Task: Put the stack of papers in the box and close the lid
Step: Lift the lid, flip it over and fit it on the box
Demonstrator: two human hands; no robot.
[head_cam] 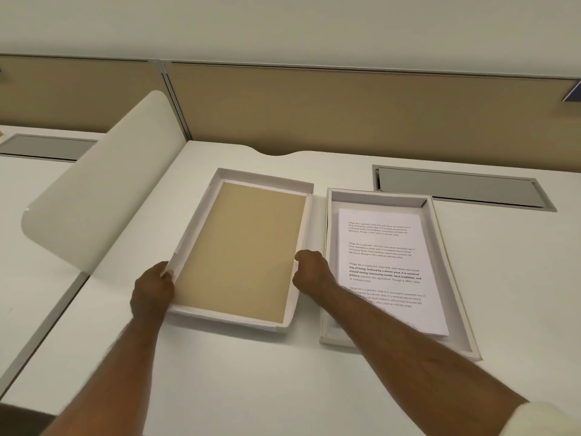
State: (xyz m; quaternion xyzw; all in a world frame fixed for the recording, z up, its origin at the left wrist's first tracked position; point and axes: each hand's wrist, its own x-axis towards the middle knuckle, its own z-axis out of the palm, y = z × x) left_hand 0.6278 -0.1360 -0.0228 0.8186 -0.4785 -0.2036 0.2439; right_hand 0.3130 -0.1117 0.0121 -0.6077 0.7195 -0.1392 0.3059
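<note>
A shallow white box [454, 272] lies on the desk at the right, and the stack of printed papers [386, 247] rests inside it. To its left lies the lid [245, 247], upside down, white-rimmed with a tan inner face. My left hand [154, 291] grips the lid's left rim near the front. My right hand [311, 269] grips the lid's right rim, and my right forearm crosses over the box's near left corner, hiding part of the papers.
The white desk [251, 372] ends at a tan partition [345, 114] behind. A grey cable flap [456, 190] sits behind the box. A curved white divider [103, 184] stands at the left, with a neighbouring desk beyond it.
</note>
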